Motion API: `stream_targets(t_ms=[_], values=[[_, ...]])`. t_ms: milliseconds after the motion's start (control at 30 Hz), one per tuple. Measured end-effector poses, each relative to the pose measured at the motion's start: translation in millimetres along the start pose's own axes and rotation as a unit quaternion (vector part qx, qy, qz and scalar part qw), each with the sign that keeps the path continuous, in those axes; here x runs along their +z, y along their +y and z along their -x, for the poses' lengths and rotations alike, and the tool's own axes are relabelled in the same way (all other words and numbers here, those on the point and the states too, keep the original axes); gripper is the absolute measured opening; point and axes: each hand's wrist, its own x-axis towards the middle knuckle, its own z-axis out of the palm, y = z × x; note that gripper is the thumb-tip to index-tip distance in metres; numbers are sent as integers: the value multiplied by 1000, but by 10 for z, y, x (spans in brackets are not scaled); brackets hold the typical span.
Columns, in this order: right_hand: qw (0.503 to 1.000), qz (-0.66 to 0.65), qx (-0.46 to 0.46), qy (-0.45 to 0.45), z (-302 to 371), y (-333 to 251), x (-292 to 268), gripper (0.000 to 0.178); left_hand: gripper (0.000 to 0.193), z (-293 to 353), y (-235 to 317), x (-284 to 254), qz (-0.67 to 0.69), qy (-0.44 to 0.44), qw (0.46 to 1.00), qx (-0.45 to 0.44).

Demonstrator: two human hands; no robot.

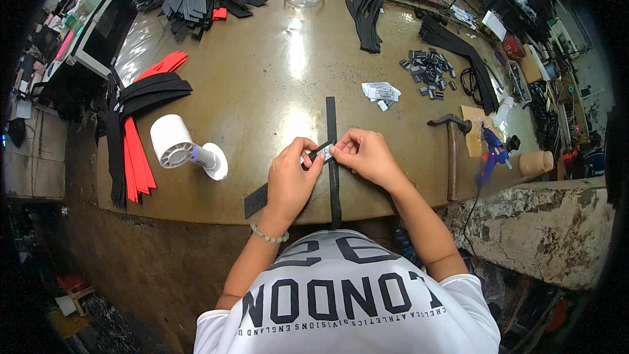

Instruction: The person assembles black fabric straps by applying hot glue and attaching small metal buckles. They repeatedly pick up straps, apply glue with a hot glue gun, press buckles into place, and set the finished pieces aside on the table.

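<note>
A small pale piece [328, 153] sits between the fingertips of both hands, just above the tabletop [262, 78] near its front edge. The right hand [368, 155] pinches it, thumb and finger together; the left hand [292, 174] is closed on a short black strap [257, 200], whose free end shows below its wrist side. A narrow black strip [331, 118] runs front to back under the pale piece; whether they touch is hidden by the fingers.

The step in hand looks like lining up the pale piece with the strap. The next move seems to call for a steady left grip and a fine, level adjustment by the right fingertips, without twisting the strap.

Further out, a fan of white labels [380, 92] and a pile of small dark pieces [429, 73] lie beyond the right hand, with a hammer [453, 157] and a blue glue gun [491, 157] farther right. To the left stand a white cylindrical device [177, 142] and, beyond it, red straps [134, 164].
</note>
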Motion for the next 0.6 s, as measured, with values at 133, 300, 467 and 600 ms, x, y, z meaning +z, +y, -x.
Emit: stream_targets(t_ms=[133, 300, 467, 600], values=[[999, -2, -26, 19, 26, -96, -31, 24, 12, 25, -1, 52, -26, 26, 997, 66], [999, 8, 38, -20, 365, -172, -215, 29, 11, 84, -2, 73, -69, 37, 994, 73], [996, 73, 31, -28, 608, -148, 76, 27, 9, 120, 2, 100, -92, 49, 991, 84], [953, 193, -225, 64, 441, -75, 81, 27, 9, 154, -15, 127, -113, 53, 989, 83]])
